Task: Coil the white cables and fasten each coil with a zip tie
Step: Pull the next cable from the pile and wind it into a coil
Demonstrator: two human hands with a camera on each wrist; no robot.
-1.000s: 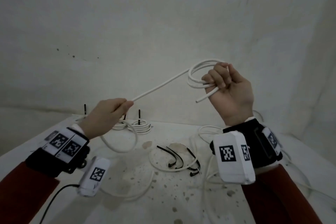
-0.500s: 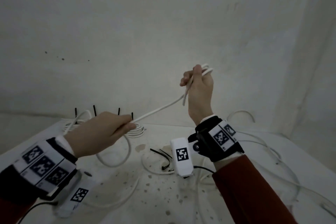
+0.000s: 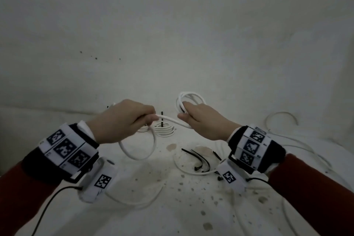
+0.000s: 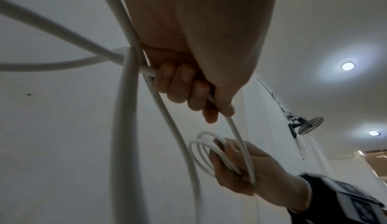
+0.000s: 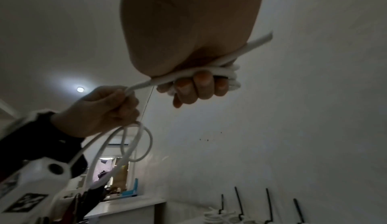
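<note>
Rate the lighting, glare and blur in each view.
Head view: dim, grainy, wide-angle bowing; the black plastic zip ties stay legible. Left wrist view: round ceiling lamp flares; near thick white cable soft. Right wrist view: right hand underlit; the wall murky.

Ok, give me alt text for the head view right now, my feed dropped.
Two hands held above a stained white table: the right hand grips a small coil of white cable, while the left hand holds the free run of the same cable, a loop hanging beneath it. Loose black zip ties lie on the table, with finished coils farther back.
</note>
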